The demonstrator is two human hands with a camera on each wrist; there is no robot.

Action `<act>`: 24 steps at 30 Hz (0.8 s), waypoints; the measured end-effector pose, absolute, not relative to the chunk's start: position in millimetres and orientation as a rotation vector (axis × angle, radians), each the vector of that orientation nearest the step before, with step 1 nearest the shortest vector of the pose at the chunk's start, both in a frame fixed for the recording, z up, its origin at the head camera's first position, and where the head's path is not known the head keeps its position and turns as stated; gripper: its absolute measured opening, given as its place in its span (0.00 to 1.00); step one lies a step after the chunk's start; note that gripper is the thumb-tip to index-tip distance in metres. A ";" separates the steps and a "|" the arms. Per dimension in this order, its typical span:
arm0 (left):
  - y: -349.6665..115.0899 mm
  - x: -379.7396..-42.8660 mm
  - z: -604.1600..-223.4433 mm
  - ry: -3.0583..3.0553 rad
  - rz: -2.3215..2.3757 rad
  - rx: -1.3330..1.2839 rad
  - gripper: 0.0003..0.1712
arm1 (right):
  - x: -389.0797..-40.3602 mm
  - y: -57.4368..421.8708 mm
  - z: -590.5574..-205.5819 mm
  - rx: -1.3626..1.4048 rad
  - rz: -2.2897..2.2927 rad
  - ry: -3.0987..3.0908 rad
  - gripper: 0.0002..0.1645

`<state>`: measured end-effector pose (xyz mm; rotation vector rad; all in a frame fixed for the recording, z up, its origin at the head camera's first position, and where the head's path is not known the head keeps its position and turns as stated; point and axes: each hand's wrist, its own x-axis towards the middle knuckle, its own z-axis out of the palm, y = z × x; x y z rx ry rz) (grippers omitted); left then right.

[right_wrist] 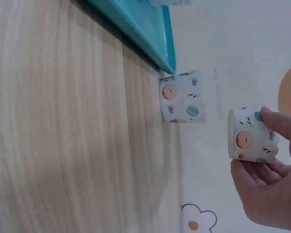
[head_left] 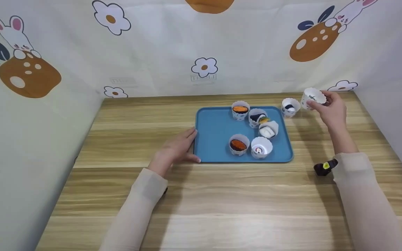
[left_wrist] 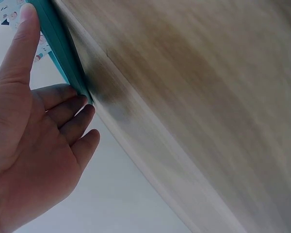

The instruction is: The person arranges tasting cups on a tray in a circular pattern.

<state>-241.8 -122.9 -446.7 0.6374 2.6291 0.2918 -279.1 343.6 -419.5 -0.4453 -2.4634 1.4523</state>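
My right hand (head_left: 334,109) pinches a white paper baking cup (right_wrist: 254,136) between thumb and fingers, raised off the table at the back right. Something small and dark green shows inside it; its kind is unclear. Just left of it, beside the tray, stands another paper cup (head_left: 290,107) with a black-and-white piece inside. My left hand (head_left: 175,148) touches the left edge of the blue tray (head_left: 211,132), its thumb near the front corner. On the tray are several paper cups, among them one with an orange-topped piece (head_left: 240,109) and one with a red-topped piece (head_left: 238,145).
At the tray's right side, a cup with white pieces (head_left: 268,130) leans near a cup with a dark piece (head_left: 257,118). A front cup (head_left: 261,147) has a small item at its bottom. Patterned cloth (head_left: 162,45) walls the wooden table (head_left: 222,202) at the back and sides.
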 end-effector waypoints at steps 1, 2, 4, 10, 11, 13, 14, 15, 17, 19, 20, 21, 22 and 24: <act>-123.0 -242.0 -446.9 2.630 0.295 0.640 0.62 | -278.4 342.5 -419.1 -0.430 1.454 -2.466 0.41; -123.0 -242.0 -447.1 2.631 0.298 0.642 0.62 | -277.9 341.5 -418.9 -0.418 1.458 -2.467 0.40; -123.1 -242.1 -447.4 2.633 0.303 0.647 0.62 | -277.0 339.0 -418.3 -0.393 1.466 -2.468 0.41; -122.3 -242.3 -447.5 2.632 0.290 0.647 0.62 | -273.0 332.9 -415.7 -0.358 1.463 -2.502 0.40; -122.2 -242.3 -447.5 2.632 0.288 0.647 0.62 | -272.1 331.9 -415.3 -0.357 1.460 -2.507 0.40; -121.9 -242.4 -447.6 2.632 0.291 0.639 0.62 | -270.5 329.8 -414.5 -0.354 1.460 -2.514 0.40; -121.8 -242.5 -447.6 2.632 0.292 0.634 0.62 | -269.8 328.7 -414.2 -0.351 1.460 -2.515 0.40; -121.8 -242.5 -447.7 2.632 0.297 0.631 0.62 | -269.0 327.6 -413.9 -0.346 1.461 -2.517 0.40; -121.7 -242.7 -447.7 2.630 0.310 0.620 0.62 | -267.8 325.3 -413.4 -0.329 1.464 -2.519 0.40; -121.6 -243.0 -447.9 2.626 0.315 0.607 0.63 | -266.8 323.0 -413.3 -0.311 1.468 -2.520 0.40; -121.5 -243.0 -448.1 2.625 0.319 0.602 0.63 | -266.7 322.0 -413.5 -0.303 1.473 -2.521 0.40; -121.7 -242.7 -447.8 2.623 0.324 0.594 0.63 | -266.8 320.6 -413.7 -0.297 1.479 -2.521 0.40; -121.8 -242.5 -447.7 2.622 0.322 0.588 0.63 | -266.8 319.0 -413.8 -0.290 1.482 -2.522 0.40; -122.3 -242.3 -447.8 2.623 0.317 0.590 0.63 | -266.5 315.1 -414.0 -0.278 1.496 -2.514 0.39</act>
